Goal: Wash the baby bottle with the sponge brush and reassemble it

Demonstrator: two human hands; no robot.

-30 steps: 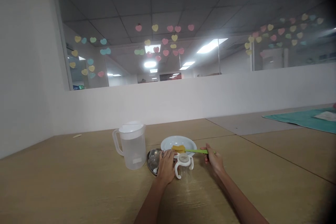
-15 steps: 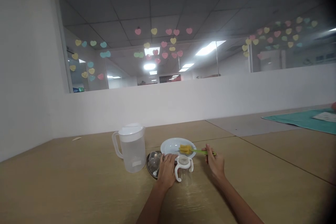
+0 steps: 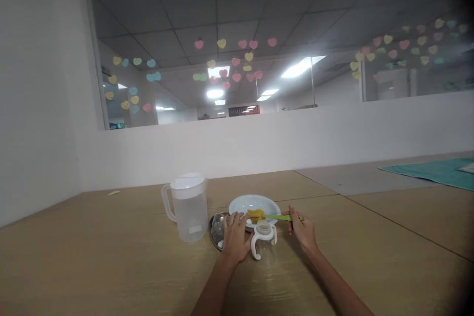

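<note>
My right hand (image 3: 301, 228) grips the green handle (image 3: 283, 217) of a brush with a yellow sponge head (image 3: 255, 215). The sponge head is over the near part of a white plate (image 3: 237, 202). My left hand (image 3: 236, 239) reaches over the right part of a round metal tray (image 3: 213, 239); whatever its fingers touch is too small to make out. A clear rounded piece (image 3: 218, 223) lies in the tray beside the fingers. Just right of my left hand stands a clear bottle (image 3: 265, 247) with a white two-handled ring (image 3: 255, 247), its mouth uncovered.
A translucent pitcher (image 3: 190, 212) with a lid stands left of the tray. A teal cloth (image 3: 425, 172) lies at the far right. A small flat scrap (image 3: 113, 192) is at the back left, near the white wall (image 3: 148, 153).
My right hand has shifted the sponge head leftward and lower over the plate, towards my left hand. The fingers of my left hand are spread a little more. The camera view has shifted slightly.
</note>
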